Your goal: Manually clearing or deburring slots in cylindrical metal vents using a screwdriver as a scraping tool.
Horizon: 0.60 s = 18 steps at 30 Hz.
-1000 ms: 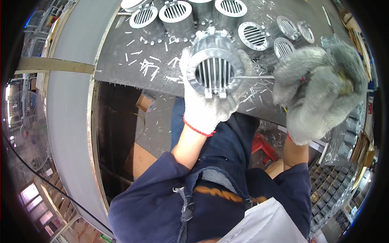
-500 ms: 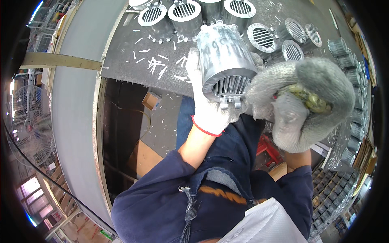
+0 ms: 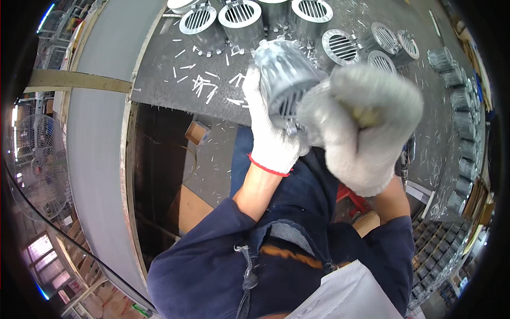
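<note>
A silvery metal cylinder [image 3: 284,69] with a slotted grille at its near end is tilted over the bench edge. My left hand [image 3: 273,143], in a white knit glove with a red cuff, wraps round its left side and underside. Smeared by motion, my gloved right hand [image 3: 366,125] is curled in front of the grille's right side and hides part of it. Inside its curled fingers shows a yellowish thing [image 3: 366,116], too blurred to name. Whether that hand touches the cylinder I cannot tell.
Several like grille-ended cylinders [image 3: 241,32] stand or lie at the back of the dark bench [image 3: 159,87]. Thin pale slivers [image 3: 202,87] are strewn left of the work. More cylinders [image 3: 465,125] line the right side. A small cardboard box [image 3: 197,133] lies below the bench.
My right hand has swung left and up across the grille, turning and blurring. The cylinder has shifted slightly and its near end is now more covered; my left hand keeps its hold.
</note>
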{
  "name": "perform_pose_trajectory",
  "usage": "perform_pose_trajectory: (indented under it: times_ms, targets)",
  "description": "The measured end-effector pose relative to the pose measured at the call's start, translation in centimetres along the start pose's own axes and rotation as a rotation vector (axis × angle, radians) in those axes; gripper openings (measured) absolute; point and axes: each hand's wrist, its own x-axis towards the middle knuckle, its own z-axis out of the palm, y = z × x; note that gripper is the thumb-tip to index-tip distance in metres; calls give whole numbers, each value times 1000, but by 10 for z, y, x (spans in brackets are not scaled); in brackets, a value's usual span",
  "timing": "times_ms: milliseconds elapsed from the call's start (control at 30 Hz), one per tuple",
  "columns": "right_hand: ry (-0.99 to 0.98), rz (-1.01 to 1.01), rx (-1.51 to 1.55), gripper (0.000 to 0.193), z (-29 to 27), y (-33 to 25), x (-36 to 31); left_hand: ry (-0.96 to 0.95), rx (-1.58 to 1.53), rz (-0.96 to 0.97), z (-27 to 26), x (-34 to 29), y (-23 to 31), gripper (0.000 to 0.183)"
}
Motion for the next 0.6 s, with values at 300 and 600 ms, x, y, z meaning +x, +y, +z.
perform_pose_trajectory:
  times_ms: [300, 600]
  targets:
    - [416, -261, 508, 56, 17, 10, -4, 178, 183, 130, -6, 8, -8, 73]
    - [521, 188, 59, 70, -42, 21, -52, -250, -764, -363, -2, 4, 10, 78]
